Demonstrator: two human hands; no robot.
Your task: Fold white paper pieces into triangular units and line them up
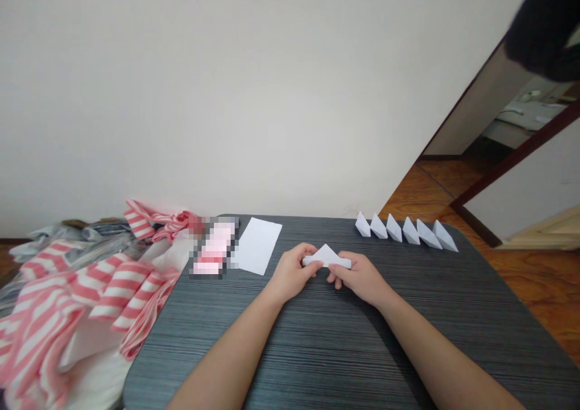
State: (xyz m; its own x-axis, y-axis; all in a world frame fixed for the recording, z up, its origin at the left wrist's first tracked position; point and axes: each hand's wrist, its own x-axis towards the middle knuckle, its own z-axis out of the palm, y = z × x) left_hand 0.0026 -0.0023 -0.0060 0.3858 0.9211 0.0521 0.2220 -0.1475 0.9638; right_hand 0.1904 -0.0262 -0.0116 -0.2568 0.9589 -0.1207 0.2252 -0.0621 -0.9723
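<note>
1. my left grip (290, 272) and my right grip (360, 278) are close together, both clamped on opposite ends of a folded white paper triangle (326, 257).
2. the triangle sits between my two grips, its point facing up and away from me, low over the middle of the dark grey streaked bench (453, 331).
3. beyond it, along the far edge of the bench and off to the right, six folded paper wedges (405, 230) stand in a neat row, well apart from my grips.
4. to the left of my hands, a flat white paper sheet (257, 246) lies on the bench, just beside a pink and white item (214, 247) too blurred to identify.
5. further left, pink and white striped fabric (106, 295) lies heaped beside the bench.
</note>
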